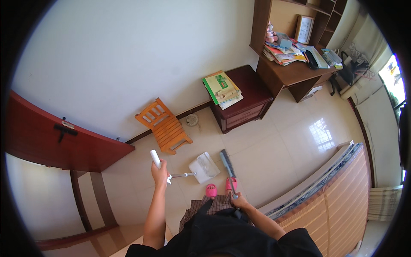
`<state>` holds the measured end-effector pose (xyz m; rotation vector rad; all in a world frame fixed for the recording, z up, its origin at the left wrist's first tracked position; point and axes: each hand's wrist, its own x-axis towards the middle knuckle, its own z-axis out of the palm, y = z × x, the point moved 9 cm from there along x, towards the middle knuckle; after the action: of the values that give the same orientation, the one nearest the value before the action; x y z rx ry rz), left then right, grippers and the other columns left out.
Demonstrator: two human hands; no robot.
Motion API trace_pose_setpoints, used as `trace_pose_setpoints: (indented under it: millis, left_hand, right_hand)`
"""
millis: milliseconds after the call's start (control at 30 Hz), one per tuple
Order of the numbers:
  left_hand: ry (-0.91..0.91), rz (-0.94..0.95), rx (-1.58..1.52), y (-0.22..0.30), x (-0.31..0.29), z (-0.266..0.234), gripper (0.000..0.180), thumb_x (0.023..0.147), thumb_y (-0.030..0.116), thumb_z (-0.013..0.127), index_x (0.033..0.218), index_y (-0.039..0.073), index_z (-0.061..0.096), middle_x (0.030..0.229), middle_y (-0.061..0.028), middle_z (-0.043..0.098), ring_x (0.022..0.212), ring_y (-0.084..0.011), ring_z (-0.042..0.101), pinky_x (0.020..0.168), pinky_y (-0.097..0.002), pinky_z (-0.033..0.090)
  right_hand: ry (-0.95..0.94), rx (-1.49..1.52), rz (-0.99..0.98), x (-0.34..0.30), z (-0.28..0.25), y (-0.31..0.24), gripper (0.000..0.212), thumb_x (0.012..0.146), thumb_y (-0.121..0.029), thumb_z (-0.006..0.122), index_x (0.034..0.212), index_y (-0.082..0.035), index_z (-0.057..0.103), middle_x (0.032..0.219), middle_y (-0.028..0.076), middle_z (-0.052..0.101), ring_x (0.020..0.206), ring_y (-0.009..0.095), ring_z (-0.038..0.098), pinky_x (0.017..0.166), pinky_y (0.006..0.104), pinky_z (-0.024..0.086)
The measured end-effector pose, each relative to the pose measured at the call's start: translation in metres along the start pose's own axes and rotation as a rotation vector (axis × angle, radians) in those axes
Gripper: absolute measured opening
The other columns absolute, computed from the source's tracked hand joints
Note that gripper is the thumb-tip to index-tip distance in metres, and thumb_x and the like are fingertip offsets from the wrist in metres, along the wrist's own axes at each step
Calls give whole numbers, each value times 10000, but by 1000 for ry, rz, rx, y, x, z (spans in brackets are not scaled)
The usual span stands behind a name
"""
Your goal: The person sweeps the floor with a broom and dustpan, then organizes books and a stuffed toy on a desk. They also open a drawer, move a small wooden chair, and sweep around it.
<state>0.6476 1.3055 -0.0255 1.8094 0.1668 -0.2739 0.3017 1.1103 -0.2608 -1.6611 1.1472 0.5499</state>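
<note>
My left hand (160, 173) is wrapped round the white grip of a long-handled dustpan (205, 168). Its metal pole runs right to the white pan, which is at floor level in front of my feet. In my right hand (240, 200), close to my body, is the handle of a broom (228, 163). The broom's grey-blue head with dark bristles points away from me, just right of the pan, a small gap between them. Whether its bristles touch the floor I cannot tell.
My feet wear pink slippers (211, 190). Ahead stand a small wooden chair (167, 130), a round object (192, 120) by the wall and a dark cabinet (252, 92) with books. A cluttered desk (295, 73) is far right, a bed (329, 205) near right, a red door (55, 137) left.
</note>
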Motion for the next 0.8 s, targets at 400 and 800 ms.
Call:
trace_pose_setpoints:
  millis: [400,800]
  left_hand:
    - [94,-26,30,-17,3,-66,141,770,138,547,816,53,444,505,4,383,327,-78,334,307,-233,301]
    - [329,-9,-46,-14,-8,-141,161,766,143,546,844,52,438,507,-1,384,331,-83,343,315,-239,301]
  right_hand:
    - [6,-12,-24,23,-117,-41,589,602,-77,474,1181,-10,396,623,135,564,440,201,535,412,304,431]
    - [-241,-488,-55,39,-8,-70,654,685,-227,511,1215,81,281,994,282,534,955,349,537,823,366,426]
